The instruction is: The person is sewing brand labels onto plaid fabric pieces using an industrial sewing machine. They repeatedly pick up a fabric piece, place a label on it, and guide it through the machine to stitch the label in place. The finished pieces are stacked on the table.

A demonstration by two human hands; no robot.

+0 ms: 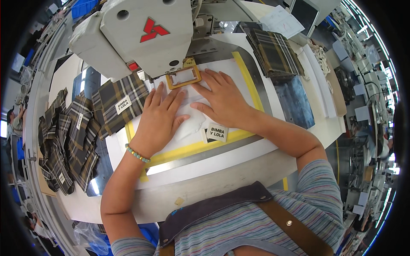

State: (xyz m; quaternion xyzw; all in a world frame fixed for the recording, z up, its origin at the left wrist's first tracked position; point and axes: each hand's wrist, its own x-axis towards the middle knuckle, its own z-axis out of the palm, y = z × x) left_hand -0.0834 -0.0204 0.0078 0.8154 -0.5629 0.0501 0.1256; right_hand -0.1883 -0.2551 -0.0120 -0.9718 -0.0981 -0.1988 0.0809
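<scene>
A large white sewing machine [141, 38] stands over a yellow-taped work plate [254, 91]. Under its head is a small brass-coloured rectangular frame [194, 74]. My left hand [158, 121] lies open on a white sheet [192, 128], fingertips at the frame's lower left. My right hand [228, 102] is also open, fingers spread along the frame's right and lower-right side. Plaid cloth with a printed cream label [109, 106] lies left of my left hand. Loose printed cream labels [217, 133] rest on the sheet below my right hand.
Several labelled plaid pieces [60, 141] are heaped at the left. A plaid stack [273, 53] sits at back right, beside papers [281, 19]. Blue bins [85, 8] are at back left and below the table's front edge. Other people [17, 119] are at the far left.
</scene>
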